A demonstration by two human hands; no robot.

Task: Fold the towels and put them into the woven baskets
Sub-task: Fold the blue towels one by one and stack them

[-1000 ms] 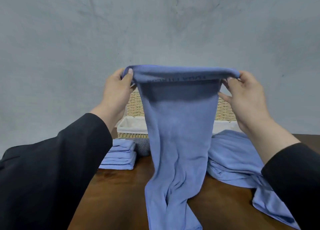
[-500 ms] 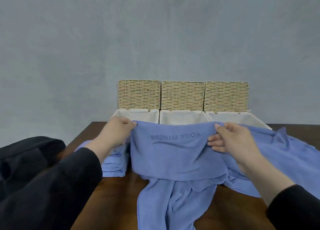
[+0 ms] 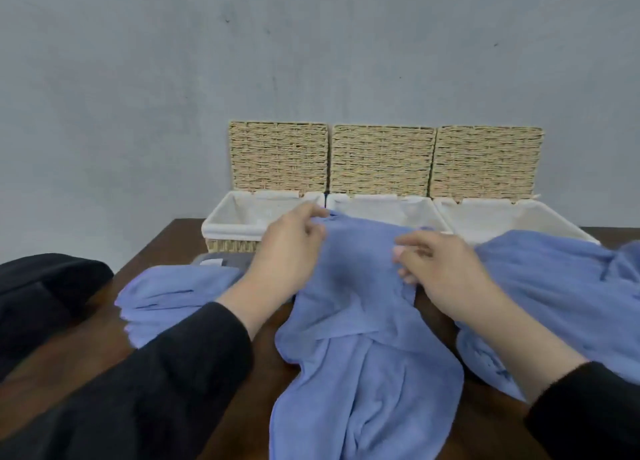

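Observation:
A long blue towel [image 3: 360, 321] lies down the middle of the brown table, its near end trailing toward me. My left hand [image 3: 289, 251] pinches its far left corner. My right hand [image 3: 440, 269] grips its far right edge with curled fingers. Three woven baskets with white liners stand at the back: left [image 3: 228, 224], middle [image 3: 381, 205] and right [image 3: 502, 217]. Their lids stand upright against the wall. The liners that show hold nothing.
A stack of folded blue towels [image 3: 173, 296] sits at the left, with a grey towel [image 3: 221, 260] behind it. A loose blue towel [image 3: 561, 293] is heaped at the right. Dark cloth [image 3: 41, 293] lies at the far left beyond the table edge.
Both hands have lowered the towel from chest height onto the table and drawn closer together at its far end. The baskets have come into view.

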